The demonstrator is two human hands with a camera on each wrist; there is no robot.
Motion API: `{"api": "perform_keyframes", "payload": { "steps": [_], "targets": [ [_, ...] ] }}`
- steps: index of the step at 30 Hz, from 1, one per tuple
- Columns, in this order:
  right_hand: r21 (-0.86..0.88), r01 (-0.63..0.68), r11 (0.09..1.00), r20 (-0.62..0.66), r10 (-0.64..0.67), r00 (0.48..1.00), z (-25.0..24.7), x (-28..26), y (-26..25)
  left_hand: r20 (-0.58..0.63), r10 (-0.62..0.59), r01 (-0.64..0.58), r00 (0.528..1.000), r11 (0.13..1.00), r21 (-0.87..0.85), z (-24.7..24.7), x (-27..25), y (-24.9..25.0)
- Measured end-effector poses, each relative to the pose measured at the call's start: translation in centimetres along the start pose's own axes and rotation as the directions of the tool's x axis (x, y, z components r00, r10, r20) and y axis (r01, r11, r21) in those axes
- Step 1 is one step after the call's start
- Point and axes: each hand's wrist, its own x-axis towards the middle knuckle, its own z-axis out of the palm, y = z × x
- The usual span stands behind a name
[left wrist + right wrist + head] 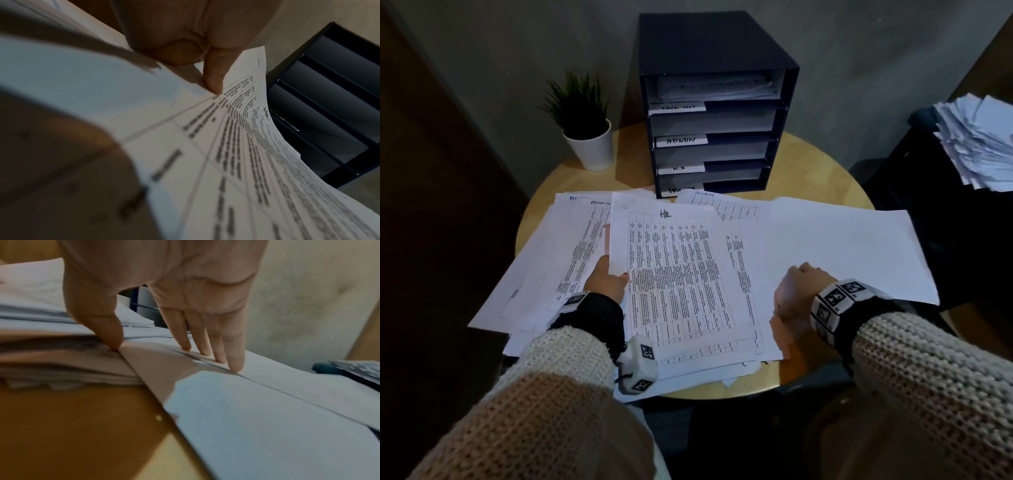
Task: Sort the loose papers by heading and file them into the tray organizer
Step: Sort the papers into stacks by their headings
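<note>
Potted plant (582,116): stands at the back left of the round wooden table (808,161).
ADMIN sheets (571,246): fanned at the left, partly under the HR sheet.
Left hand (604,279): pinches the left edge of the HR sheet (681,274), thumb on top, fingers beneath.
Tray organizer (717,102): dark, upright behind the papers; labelled shelves, papers in the top one.
SECURITY sheet (726,205): just in front of the organizer.
Right hand (796,291): straight fingers (234,353) press down on blank sheets (852,246); grips nothing.
Loose paper stack (979,140): far right, off the table.
</note>
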Motion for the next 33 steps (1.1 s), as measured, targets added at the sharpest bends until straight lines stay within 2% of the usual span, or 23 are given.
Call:
{"api": "perform_keyframes", "payload": {
  "steps": [8, 13, 15, 19, 21, 25, 27, 28, 30, 31, 33],
  "targets": [
    [-0.037, -0.043, 0.998, -0.186, 0.036, 0.982, 1.8, 0.1, -1.0, -0.006, -0.004, 0.004, 1.0, 0.999, -0.049, 0.1, -0.3, 0.1],
    [0.007, 0.033, 0.999, -0.187, -0.031, 0.982, 0.9, 0.5, 0.1, -0.011, -0.01, 0.009, 1.0, 0.996, -0.086, 0.0, -0.3, 0.3],
    [0.036, 0.021, 0.999, -0.209, -0.013, 0.978, 0.4, 0.6, 0.7, -0.011, -0.009, 0.008, 1.0, 0.996, -0.09, 0.0, -0.4, 0.3],
    [-0.015, -0.049, 0.999, -0.214, 0.044, 0.976, -1.5, 0.5, 2.4, -0.003, -0.012, 0.011, 1.0, 0.995, -0.101, -0.1, -0.3, 0.3],
    [0.003, -0.121, 0.993, -0.308, 0.116, 0.944, -2.6, 0.4, 3.7, -0.006, -0.005, 0.004, 1.0, 0.995, -0.101, -0.1, -0.3, 0.2],
    [0.201, -0.193, 0.96, -0.418, 0.262, 0.87, -5.4, -0.1, 6.3, -0.019, -0.013, 0.011, 1.0, 0.993, -0.117, -0.1, -0.3, 0.4],
    [0.299, -0.188, 0.935, -0.494, 0.321, 0.808, -7.4, -0.9, 6.6, -0.023, -0.014, 0.011, 1.0, 0.992, -0.126, -0.1, -0.4, 0.4],
    [0.356, -0.178, 0.917, -0.543, 0.358, 0.759, -8.3, -1.4, 6.4, -0.024, -0.017, 0.014, 1.0, 0.991, -0.131, -0.1, -0.4, 0.5],
    [0.457, -0.107, 0.883, -0.616, 0.401, 0.678, -10.3, -2.8, 5.7, -0.028, -0.02, 0.016, 0.999, 0.99, -0.142, -0.1, -0.5, 0.5],
    [0.476, -0.037, 0.879, -0.635, 0.373, 0.677, -11.3, -3.6, 5.4, -0.028, -0.019, 0.015, 0.999, 0.989, -0.145, -0.1, -0.6, 0.6],
    [0.465, 0.129, 0.876, -0.663, 0.248, 0.706, -13.3, -5.7, 4.8, -0.03, -0.018, 0.014, 0.999, 0.99, -0.142, -0.1, -0.7, 0.5]
  ]
}}
